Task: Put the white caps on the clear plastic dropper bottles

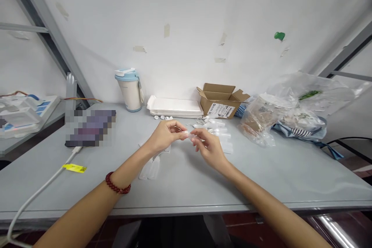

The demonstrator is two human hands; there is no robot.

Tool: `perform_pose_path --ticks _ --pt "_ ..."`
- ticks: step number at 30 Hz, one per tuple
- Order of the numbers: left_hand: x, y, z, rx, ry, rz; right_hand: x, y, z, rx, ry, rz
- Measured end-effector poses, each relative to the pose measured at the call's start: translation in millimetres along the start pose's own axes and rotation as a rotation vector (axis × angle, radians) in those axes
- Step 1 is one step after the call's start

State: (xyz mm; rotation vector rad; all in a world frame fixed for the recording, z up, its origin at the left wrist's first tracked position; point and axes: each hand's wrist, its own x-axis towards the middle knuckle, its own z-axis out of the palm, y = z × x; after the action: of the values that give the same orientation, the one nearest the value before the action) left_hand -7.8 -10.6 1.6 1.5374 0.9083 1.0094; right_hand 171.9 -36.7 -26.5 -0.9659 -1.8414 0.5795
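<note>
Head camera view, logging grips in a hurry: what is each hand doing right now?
Left hand: closed, pinching a small clear plastic piece.
Right hand: closed, pinching the same piece.

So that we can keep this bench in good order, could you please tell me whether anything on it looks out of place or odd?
The clear plastic bottles lie loose and scattered across the grey table, not lined up, and a crumpled clear plastic bag slumps against a blue cloth at the right end, looking dumped there.
</note>
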Motion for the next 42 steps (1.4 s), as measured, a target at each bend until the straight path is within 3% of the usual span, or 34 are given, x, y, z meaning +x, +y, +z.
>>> perform_pose_path --ticks 4,8,12,17,22,24,29,31,36,40,42 --pt "-0.4 -0.1 -0.2 0.124 -0.005 0.088 3.7 -1.7 -1.7 0.331 -0.066 0.250" --pt "-0.2 0.5 -0.2 0.141 0.002 0.103 4.5 -0.7 -1.6 0.315 -0.029 0.249" --pt "1.0 0.6 -0.6 0.016 0.018 0.021 1.1 1.2 -0.3 0.120 0.042 0.120" --pt "0.4 0.7 1.0 0.006 0.024 -0.036 -1.7 8.5 1.4 -0.276 0.114 -0.191" --pt "-0.7 2.4 1.6 -0.002 0.003 -0.084 -0.3 11.1 0.5 -0.399 0.125 -0.367" --pt "-1.1 2.7 1.6 0.005 -0.001 -0.063 -0.2 10.0 -0.3 -0.375 0.125 -0.323" --pt "-1.9 2.9 1.8 0.095 0.012 0.069 0.5 6.4 -1.2 -0.059 0.085 0.029" --pt "-1.8 3.6 1.8 0.087 0.009 0.106 1.5 5.5 -1.0 0.044 0.077 0.107" --pt "-1.2 4.5 1.2 0.035 0.035 0.090 2.7 4.5 -0.4 0.026 0.111 0.087" --pt "-0.4 2.1 0.6 -0.050 0.079 -0.029 1.8 3.0 -0.7 -0.035 0.142 0.014" --pt "-0.7 1.8 0.1 -0.087 0.031 -0.133 1.1 2.2 -0.9 -0.067 0.161 -0.030"
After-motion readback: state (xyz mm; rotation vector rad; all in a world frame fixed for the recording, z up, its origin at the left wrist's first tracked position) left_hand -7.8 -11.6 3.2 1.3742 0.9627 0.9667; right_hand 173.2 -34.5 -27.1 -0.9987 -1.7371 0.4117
